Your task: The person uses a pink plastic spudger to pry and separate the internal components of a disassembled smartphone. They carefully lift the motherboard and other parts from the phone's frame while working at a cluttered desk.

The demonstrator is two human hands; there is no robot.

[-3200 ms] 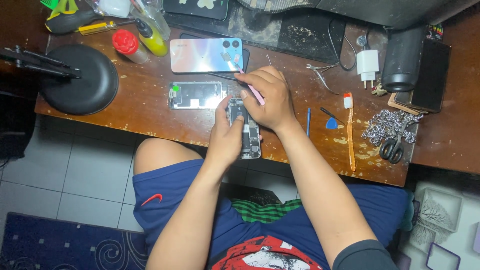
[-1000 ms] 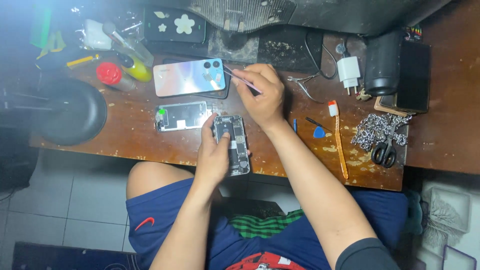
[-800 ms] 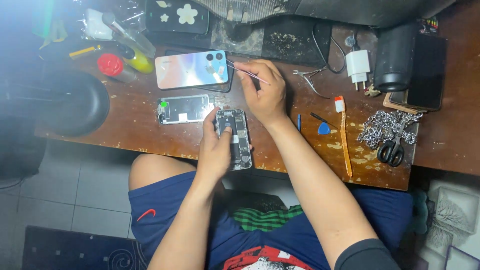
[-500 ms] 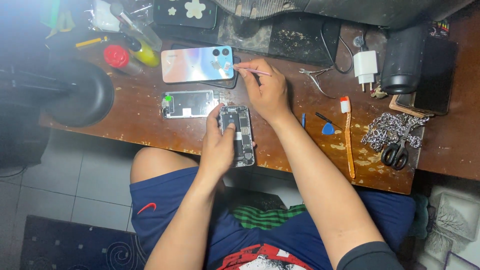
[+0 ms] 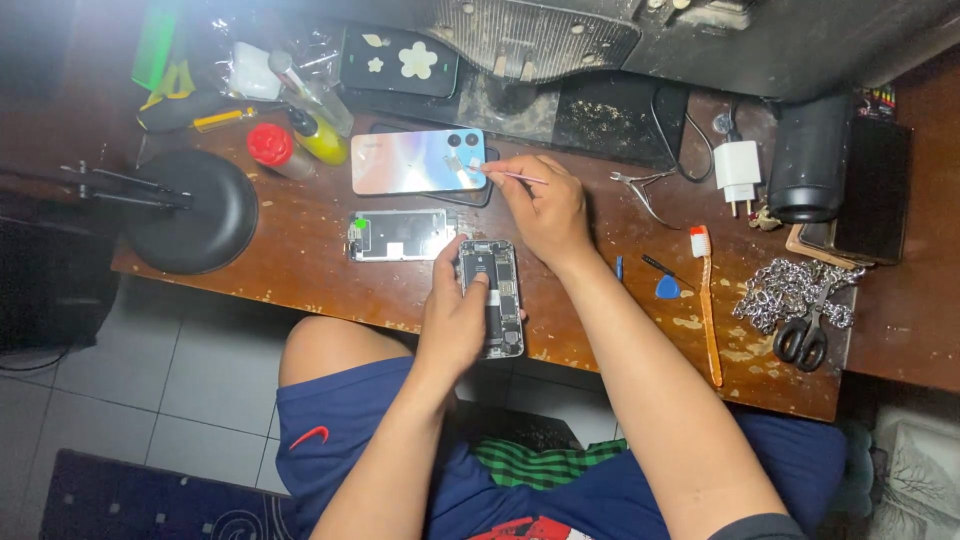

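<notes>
Opened phone [image 5: 492,297] lies bare under the left hand [image 5: 455,315], unfinished, while the right hand [image 5: 540,205] pinches tweezers [image 5: 510,176] over a shiny back cover [image 5: 417,161].

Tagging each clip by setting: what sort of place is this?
Probably a small phone repair bench at home. An opened phone lies under the left hand, the right hand holds tweezers, and tools crowd the worn wooden desk.

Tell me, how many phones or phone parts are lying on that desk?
4: an opened phone under the left hand, a detached screen panel, an iridescent phone by the right hand, a flowered black case. Clutter may hide more.
</notes>
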